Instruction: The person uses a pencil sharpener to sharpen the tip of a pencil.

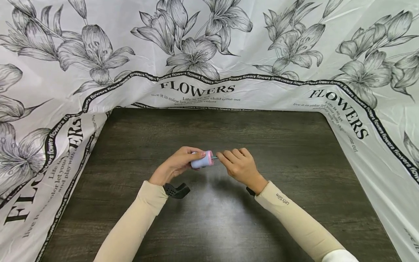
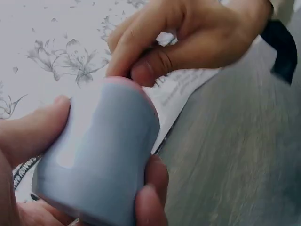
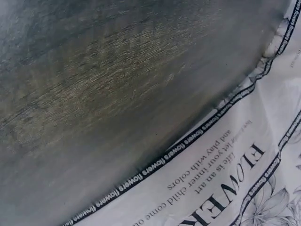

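Note:
A smooth lavender cylinder with a slightly narrowed waist and a pink end [image 1: 200, 160] lies sideways in my left hand [image 1: 175, 163], gripped between thumb and fingers. In the left wrist view the same lavender cylinder [image 2: 103, 146] fills the middle, its pink rim [image 2: 123, 81] facing my right hand [image 2: 183, 42]. My right hand pinches a thin, pencil-like stick [image 1: 214, 158] that runs into the pink end. Only a short length of the stick shows; the fingers hide the rest. In the right wrist view neither hand appears.
Both hands are over a dark wood-grain table [image 1: 209, 127]. A white cloth [image 1: 203, 91] with printed flowers and lettering hangs along its back and sides. Each wrist wears a black strap; the left strap's mount [image 1: 177, 190] sticks out towards the middle.

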{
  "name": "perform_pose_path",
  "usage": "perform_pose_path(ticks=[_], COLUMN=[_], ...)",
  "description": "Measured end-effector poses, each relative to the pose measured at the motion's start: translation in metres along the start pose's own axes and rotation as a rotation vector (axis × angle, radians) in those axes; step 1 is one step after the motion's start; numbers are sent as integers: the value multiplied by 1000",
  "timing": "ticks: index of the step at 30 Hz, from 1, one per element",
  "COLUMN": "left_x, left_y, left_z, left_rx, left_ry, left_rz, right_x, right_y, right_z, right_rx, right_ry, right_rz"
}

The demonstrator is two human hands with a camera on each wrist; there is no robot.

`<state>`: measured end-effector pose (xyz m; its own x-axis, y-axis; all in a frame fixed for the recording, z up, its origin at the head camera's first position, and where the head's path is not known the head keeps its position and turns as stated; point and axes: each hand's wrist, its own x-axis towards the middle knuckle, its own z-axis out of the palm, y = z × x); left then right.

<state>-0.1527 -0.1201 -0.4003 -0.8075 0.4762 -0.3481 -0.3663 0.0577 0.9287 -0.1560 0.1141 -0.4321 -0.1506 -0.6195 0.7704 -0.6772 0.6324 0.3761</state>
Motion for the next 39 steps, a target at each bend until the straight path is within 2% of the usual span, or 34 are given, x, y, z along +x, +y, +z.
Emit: perform_pose_path(ticks=[2,4,5,7,9,10,12,14,15,17,19,22,25,29,33,36,39], left_x=[2,3,3,2,-1,-4,-8,-9,-9,-8,-7,-4,-2,0,0,1,2], left_y=[-1,-2,-2,-1,0,0,1,0,-1,-3,-5,-6,-5,-4,-3,-3,-2], left_z=[2,6,8,13,17,19,21,22,22,21,19,15,10,5,1,-1,-3], left_rx=[9,86,156,331,520,588,685,723,727,725,703,672,625,513,416,275,108], left_ry=[17,44,62,118,180,206,237,233,229,229,245,265,245,177,97,29,-10], left_rz=[19,77,115,196,277,309,369,424,438,440,410,335,277,244,223,188,115], right_x=[-1,0,0,3,6,9,13,16,16,16,14,12,8,6,5,5,4], right_y=[-1,-3,-3,-4,-2,-1,4,9,12,15,16,14,11,10,10,10,10], right_z=[-1,-3,-5,-8,-9,-10,-10,-11,-11,-12,-12,-11,-9,-6,-5,-5,-5], right_rx=[34,154,245,506,820,977,1216,1362,1386,1330,1203,941,743,616,504,390,322], right_ry=[-58,-168,-241,-429,-591,-657,-767,-826,-838,-831,-767,-612,-447,-298,-222,-184,-157], right_rz=[16,89,153,354,606,733,950,1035,1036,968,850,675,539,439,351,262,186])
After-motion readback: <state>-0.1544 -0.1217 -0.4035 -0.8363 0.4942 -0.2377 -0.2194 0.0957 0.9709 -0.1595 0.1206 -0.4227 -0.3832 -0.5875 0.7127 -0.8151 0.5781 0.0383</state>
